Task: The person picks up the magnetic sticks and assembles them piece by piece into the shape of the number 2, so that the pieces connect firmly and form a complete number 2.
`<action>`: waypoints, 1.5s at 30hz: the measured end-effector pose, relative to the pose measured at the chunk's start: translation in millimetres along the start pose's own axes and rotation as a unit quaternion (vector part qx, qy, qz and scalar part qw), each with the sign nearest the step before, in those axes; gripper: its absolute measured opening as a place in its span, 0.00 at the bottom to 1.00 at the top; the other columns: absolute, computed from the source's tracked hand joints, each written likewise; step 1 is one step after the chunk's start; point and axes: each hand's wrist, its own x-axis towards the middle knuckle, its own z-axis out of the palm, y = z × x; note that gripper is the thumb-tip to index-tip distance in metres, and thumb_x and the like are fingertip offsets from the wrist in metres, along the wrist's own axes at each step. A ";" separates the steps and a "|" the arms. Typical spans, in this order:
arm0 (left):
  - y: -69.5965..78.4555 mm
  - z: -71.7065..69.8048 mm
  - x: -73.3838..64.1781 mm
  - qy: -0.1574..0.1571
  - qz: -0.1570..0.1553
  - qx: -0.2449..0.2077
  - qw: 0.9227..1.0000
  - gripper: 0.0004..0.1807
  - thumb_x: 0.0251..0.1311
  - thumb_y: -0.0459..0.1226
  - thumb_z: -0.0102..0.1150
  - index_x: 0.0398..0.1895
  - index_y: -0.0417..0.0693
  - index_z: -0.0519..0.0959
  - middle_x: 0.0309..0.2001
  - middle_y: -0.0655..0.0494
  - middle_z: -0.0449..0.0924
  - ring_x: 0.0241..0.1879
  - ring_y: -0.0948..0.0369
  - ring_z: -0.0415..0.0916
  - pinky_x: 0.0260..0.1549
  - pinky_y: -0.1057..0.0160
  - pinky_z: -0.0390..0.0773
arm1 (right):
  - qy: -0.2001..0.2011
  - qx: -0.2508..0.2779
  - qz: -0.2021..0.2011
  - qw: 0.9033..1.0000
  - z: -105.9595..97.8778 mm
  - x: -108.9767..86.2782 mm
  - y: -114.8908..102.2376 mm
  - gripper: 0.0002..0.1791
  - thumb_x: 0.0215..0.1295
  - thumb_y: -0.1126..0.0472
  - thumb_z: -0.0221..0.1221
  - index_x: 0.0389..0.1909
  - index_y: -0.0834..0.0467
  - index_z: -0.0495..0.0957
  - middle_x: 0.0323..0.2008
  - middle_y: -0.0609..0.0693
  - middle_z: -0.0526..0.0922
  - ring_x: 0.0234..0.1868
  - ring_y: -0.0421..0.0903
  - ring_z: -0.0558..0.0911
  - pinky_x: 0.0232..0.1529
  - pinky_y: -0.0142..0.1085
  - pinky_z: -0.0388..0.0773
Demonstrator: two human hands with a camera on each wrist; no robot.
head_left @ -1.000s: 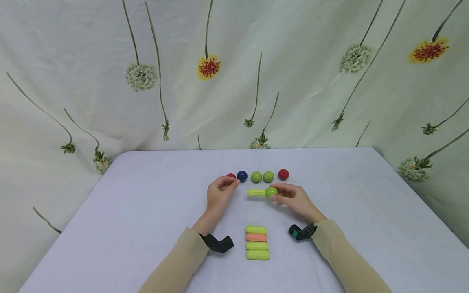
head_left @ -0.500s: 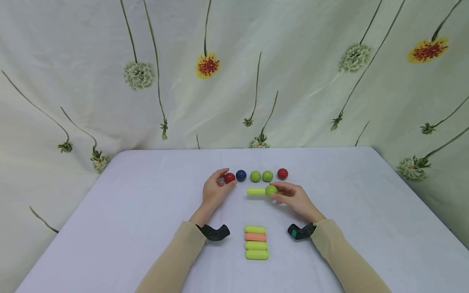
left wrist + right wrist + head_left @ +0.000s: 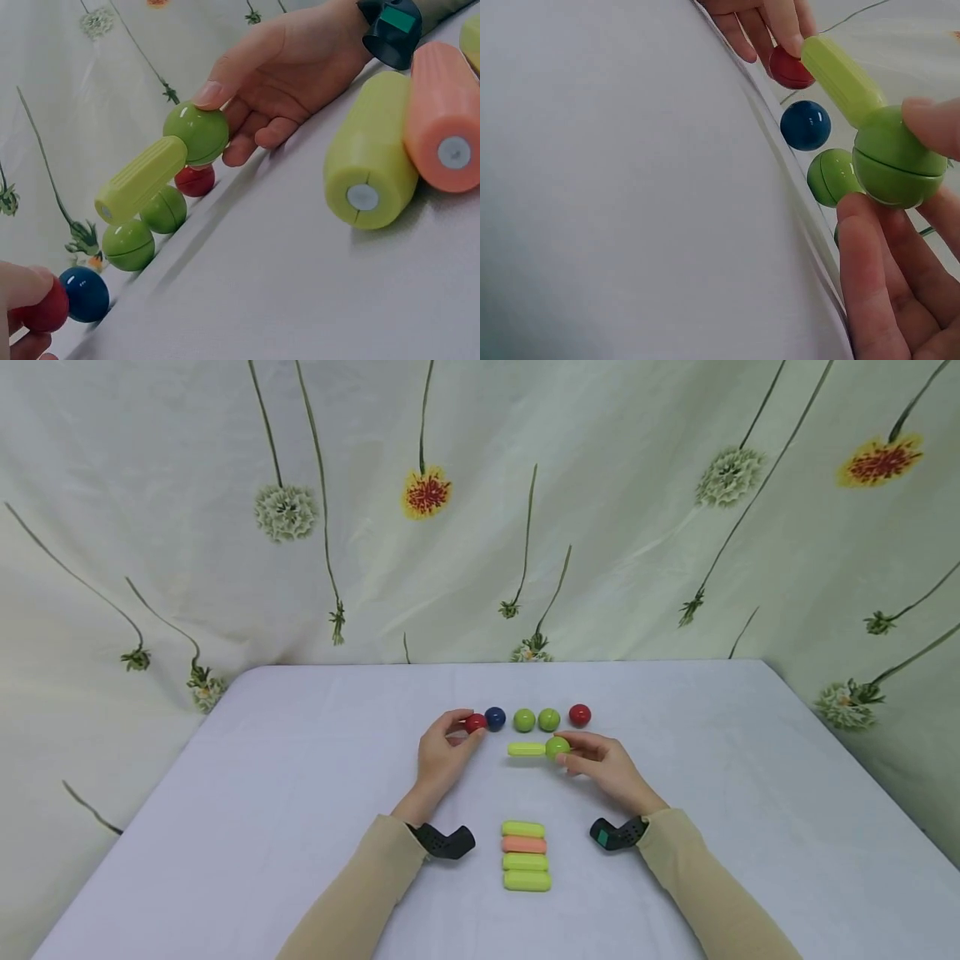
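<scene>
My left hand holds a glossy red ball between thumb and fingers, right beside a dark blue ball. In the left wrist view the red ball appears against the blue one; whether they touch I cannot tell. My right hand pinches a green ball with a yellow-green ribbed rod joined to it. That rod points left, held above the table. In the right wrist view the thumb lies on one side of the green ball and fingers on the other.
Behind the hands, two more green balls and another red ball stand in a row with the blue one. Nearer, several rods lie side by side: yellow-green rods and an orange rod. A flower-printed cloth hangs behind the white table.
My left hand has gone from covering the red ball to holding it between spread thumb and fingers, and the ball has shifted slightly right, closer to the blue one. The right hand barely moves.
</scene>
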 end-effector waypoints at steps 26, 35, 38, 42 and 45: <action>4.0 -3.2 -0.4 -0.131 -0.087 -0.179 0.971 0.18 0.53 0.34 0.66 0.48 0.41 0.77 0.44 0.48 0.80 0.37 0.61 0.78 0.36 0.68 0.77 | 0.015 -0.005 0.010 1.000 1.8 -11.2 -32.1 0.24 0.66 0.62 0.56 0.61 0.67 0.68 0.52 0.63 0.75 0.47 0.60 0.77 0.43 0.37 0.78; 4.7 -3.0 -0.7 -0.145 -0.086 -0.175 0.970 0.18 0.51 0.34 0.68 0.45 0.40 0.78 0.42 0.50 0.81 0.34 0.63 0.77 0.35 0.69 0.76 | 0.021 0.011 0.014 1.000 -1.8 0.6 -1.6 0.26 0.65 0.56 0.58 0.62 0.61 0.69 0.53 0.59 0.75 0.46 0.54 0.78 0.42 0.33 0.78; 9.3 -5.1 -1.6 -0.154 -0.091 -0.172 0.969 0.18 0.51 0.33 0.67 0.46 0.39 0.77 0.43 0.47 0.81 0.34 0.63 0.76 0.35 0.69 0.75 | 0.023 0.012 0.009 1.000 -2.1 1.3 1.2 0.26 0.64 0.55 0.59 0.62 0.60 0.70 0.53 0.59 0.75 0.45 0.53 0.78 0.42 0.33 0.78; 11.2 -6.0 -2.4 -0.158 -0.099 -0.166 0.968 0.18 0.51 0.34 0.67 0.47 0.39 0.77 0.44 0.47 0.80 0.35 0.62 0.76 0.36 0.69 0.74 | 0.026 0.011 0.013 1.000 -2.1 1.4 0.9 0.27 0.64 0.53 0.59 0.61 0.59 0.70 0.52 0.59 0.75 0.45 0.52 0.78 0.42 0.34 0.78; 7.3 -4.3 -2.1 -0.154 -0.095 -0.159 0.971 0.18 0.51 0.36 0.68 0.46 0.41 0.78 0.42 0.49 0.81 0.36 0.61 0.77 0.36 0.68 0.74 | 0.026 0.009 0.016 0.999 -1.8 1.4 0.5 0.27 0.64 0.53 0.59 0.61 0.58 0.71 0.52 0.58 0.75 0.44 0.52 0.78 0.42 0.34 0.78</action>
